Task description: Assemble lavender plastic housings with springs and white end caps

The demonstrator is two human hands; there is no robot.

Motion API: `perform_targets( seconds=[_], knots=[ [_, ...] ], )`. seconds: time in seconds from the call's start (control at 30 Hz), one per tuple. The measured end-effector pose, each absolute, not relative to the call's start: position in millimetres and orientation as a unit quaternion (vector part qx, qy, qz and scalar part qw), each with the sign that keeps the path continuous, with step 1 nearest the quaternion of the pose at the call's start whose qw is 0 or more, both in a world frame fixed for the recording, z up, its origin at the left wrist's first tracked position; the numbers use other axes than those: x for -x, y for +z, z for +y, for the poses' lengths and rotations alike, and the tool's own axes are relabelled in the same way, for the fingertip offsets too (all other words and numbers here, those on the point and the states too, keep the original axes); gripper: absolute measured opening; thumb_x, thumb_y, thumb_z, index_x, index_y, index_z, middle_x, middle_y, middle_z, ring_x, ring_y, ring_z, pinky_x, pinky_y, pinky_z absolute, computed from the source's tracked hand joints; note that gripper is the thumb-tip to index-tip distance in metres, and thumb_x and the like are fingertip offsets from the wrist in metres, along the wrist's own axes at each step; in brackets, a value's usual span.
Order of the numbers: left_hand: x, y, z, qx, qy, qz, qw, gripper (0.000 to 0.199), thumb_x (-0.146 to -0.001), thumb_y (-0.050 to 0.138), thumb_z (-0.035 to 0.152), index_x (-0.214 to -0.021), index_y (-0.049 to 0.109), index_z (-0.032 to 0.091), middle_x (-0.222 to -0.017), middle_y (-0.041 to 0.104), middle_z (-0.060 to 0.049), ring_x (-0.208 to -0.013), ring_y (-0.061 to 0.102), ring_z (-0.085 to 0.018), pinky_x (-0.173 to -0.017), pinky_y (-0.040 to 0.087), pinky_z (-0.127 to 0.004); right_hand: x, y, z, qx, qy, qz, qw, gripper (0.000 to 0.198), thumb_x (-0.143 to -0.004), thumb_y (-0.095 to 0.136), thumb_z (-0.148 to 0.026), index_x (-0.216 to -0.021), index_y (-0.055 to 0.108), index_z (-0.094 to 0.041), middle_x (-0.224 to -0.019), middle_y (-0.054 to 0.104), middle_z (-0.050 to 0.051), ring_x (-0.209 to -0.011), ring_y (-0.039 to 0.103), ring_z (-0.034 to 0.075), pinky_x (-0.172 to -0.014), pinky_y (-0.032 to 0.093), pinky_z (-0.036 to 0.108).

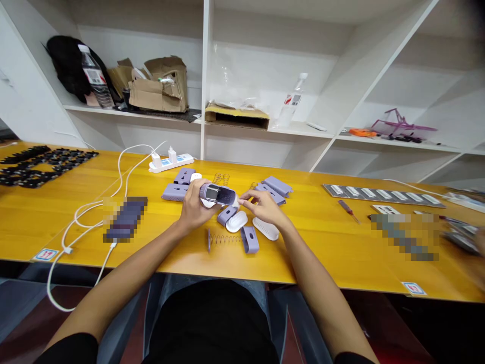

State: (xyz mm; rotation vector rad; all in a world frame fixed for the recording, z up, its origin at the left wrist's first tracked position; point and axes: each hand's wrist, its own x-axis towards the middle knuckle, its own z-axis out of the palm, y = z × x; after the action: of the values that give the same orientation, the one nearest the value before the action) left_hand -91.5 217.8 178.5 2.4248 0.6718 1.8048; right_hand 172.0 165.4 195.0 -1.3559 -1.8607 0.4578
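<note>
My left hand [195, 205] is wrapped round a purple plastic housing [228, 196], a hollow oval shell with a metal-looking piece inside it. At the shell's right end my right hand [261, 206] pinches with thumb and forefinger; a small whitish bit shows there, too small to name. Below the hands lie a short purple sleeve [226, 216], a white oval cap [237, 222] and a white ribbed oval piece [265, 228]. Nearer me, a coil spring [226, 239] stretches between a thin purple plate and another purple sleeve [250, 239].
Purple shells [175, 192] lie left and more [276, 187] right, with upright springs [221, 179] behind. A power strip [172, 162], a cabled phone [127, 219], a screwdriver [348, 211] and a metal strip [382, 195] are on the table. Shelves rise behind; another person's blurred hand [479, 247] is far right.
</note>
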Motion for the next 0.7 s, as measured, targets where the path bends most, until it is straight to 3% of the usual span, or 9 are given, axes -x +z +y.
perform_targets(
  seconds=[0.13,0.27,0.47,0.7],
  knots=[
    [90,177,217,-0.784,0.584,0.208,0.023,0.062,-0.084,0.089,0.037,-0.131,0.052,0.023,-0.119,0.069,-0.011,-0.11,0.072,-0.027,-0.1,0.06,-0.046,-182,203,161,0.53,0.184,-0.767,0.31,0.023,-0.096,0.07,-0.038,-0.086,0.079,-0.02,-0.089,0.082,0.007,-0.077,0.068,0.021,-0.07,0.046,0.033],
    [88,175,214,-0.791,0.578,0.196,0.026,0.065,-0.083,0.091,0.039,-0.133,0.053,0.023,-0.121,0.07,-0.011,-0.111,0.073,-0.028,-0.1,0.061,-0.046,-193,209,157,0.521,0.205,-0.784,0.268,0.033,-0.089,0.081,-0.051,-0.083,0.079,-0.019,-0.078,0.077,0.005,-0.068,0.059,0.017,-0.066,0.041,0.032],
    [88,172,215,-0.798,0.574,0.185,0.024,0.065,-0.083,0.091,0.036,-0.134,0.053,0.023,-0.122,0.071,-0.013,-0.116,0.073,-0.03,-0.101,0.061,-0.047,-193,213,150,0.503,0.307,-0.797,0.135,0.058,-0.069,0.091,-0.07,-0.094,0.08,-0.019,-0.078,0.073,0.001,-0.067,0.057,0.015,-0.063,0.039,0.029],
    [89,171,215,-0.796,0.572,0.195,0.026,0.067,-0.082,0.091,0.039,-0.134,0.053,0.023,-0.123,0.071,-0.013,-0.115,0.073,-0.03,-0.101,0.061,-0.047,-182,211,148,0.522,0.286,-0.803,0.035,0.068,-0.066,0.089,-0.076,-0.099,0.08,-0.017,-0.074,0.064,-0.001,-0.066,0.054,0.015,-0.062,0.036,0.028]
  ],
)
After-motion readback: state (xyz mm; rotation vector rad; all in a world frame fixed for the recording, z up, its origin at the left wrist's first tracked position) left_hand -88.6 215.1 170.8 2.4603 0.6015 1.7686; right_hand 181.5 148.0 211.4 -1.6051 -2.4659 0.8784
